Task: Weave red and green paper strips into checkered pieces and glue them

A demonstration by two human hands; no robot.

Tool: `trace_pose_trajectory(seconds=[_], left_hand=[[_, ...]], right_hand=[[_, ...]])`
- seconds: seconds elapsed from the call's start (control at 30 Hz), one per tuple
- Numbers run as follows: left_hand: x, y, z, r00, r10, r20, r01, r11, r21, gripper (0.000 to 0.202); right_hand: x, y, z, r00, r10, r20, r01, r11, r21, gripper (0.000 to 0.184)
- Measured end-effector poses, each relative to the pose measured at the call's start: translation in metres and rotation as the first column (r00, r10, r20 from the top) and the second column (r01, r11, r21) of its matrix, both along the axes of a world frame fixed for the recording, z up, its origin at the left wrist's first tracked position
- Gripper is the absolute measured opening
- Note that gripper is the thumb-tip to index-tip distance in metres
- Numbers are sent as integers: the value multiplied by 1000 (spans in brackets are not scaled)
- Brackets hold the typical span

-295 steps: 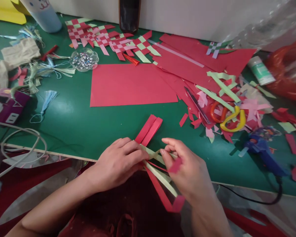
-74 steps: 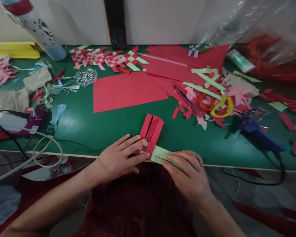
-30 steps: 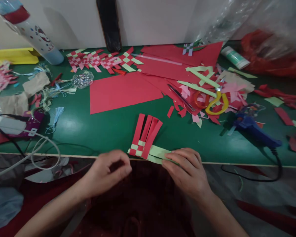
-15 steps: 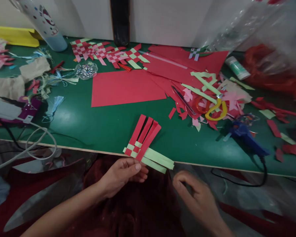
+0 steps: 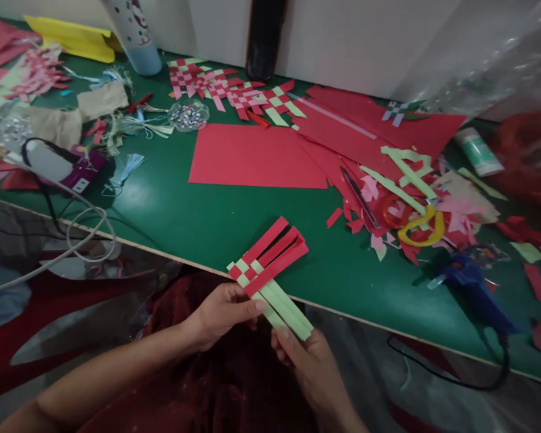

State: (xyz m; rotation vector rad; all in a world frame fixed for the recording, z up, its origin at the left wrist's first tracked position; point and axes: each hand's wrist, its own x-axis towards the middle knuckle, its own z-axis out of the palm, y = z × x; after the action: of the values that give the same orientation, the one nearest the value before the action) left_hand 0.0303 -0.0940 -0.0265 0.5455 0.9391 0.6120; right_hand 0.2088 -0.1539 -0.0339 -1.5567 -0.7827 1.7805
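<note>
My left hand [image 5: 223, 310] pinches a woven piece of red and pale green paper strips [image 5: 270, 267] at its lower left corner, holding it just above the table's front edge. Three red strips fan up to the right; the green strips run down to the right. My right hand [image 5: 309, 364] is under the green strip ends, thumb touching them, fingers curled.
The green table [image 5: 171, 204] carries a red paper sheet [image 5: 256, 163], finished woven pieces [image 5: 228, 93], a dish of beads [image 5: 188, 114], orange and yellow scissors [image 5: 412, 219] among paper scraps, a blue glue gun [image 5: 475, 285] with cable, a glue tube [image 5: 478, 150] and a white cable [image 5: 79, 237] at left.
Both hands let go of pressing the weave on the table; my left hand lifted it off the edge and tilted it. My right hand dropped away, then came back under the green strips.
</note>
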Motion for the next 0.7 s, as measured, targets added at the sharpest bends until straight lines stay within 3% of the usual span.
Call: trace_pose_trajectory(seconds=[0.27,0.5,0.7], left_hand=[[2,-2,4,998,62,-19,-63,998,-22,44],[0,-2,2,995,90,-37,-90,996,-8,44],[-1,-1,4,995,74,-61,-74,997,8,47]], right_hand=[[6,2,9,973,118,198,-125,992,21,45],[7,0,10,975,96,199,-96,995,-9,48],[15,1,7,963,166,210,-162,986,-38,49]])
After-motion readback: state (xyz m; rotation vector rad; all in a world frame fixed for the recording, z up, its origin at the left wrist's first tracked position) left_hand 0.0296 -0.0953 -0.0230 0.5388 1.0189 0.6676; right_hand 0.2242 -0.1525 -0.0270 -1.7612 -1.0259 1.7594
